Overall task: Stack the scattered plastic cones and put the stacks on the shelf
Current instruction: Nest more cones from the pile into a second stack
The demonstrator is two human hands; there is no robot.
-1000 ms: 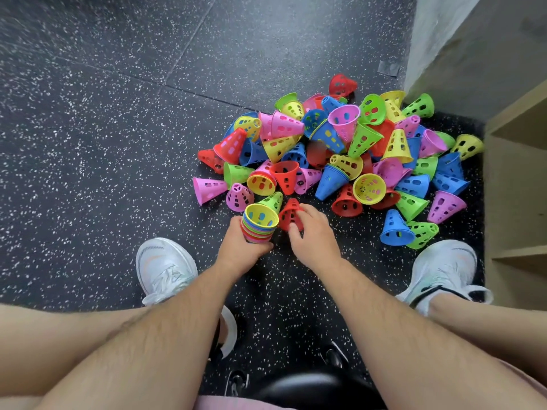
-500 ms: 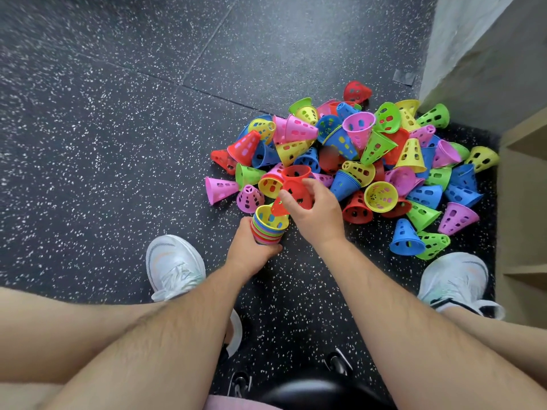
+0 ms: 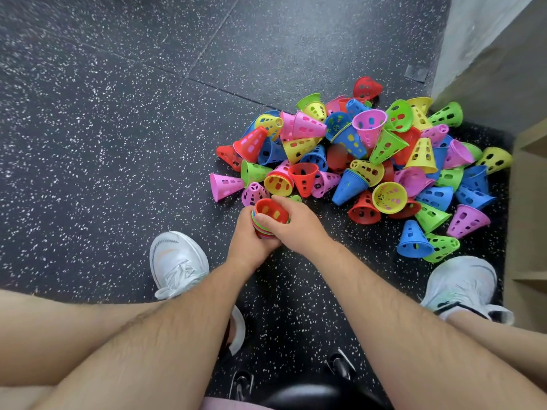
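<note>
On the black speckled rubber floor, just in front of our knees, we record a short stack of nested, perforated plastic cones held upright with the wide mouths up. A red perforated plastic cone sits topmost in it. The left hand grips the stack from the near left side, fingers curled round its lower part. The right hand closes on the red cone from the right, with its thumb on the near rim and its fingers wrapped over the far rim. Both hands are clamped, with no gap between fingers and plastic. The stack is at the near left edge of the loose pile of red, blue, green, yellow and pink cones, which lies between the hands and the pale wooden shelf unit at the right. A white shoe rests left of the hands, and a second white shoe is beside the shelf. A black stool seat shows at the bottom edge.
</note>
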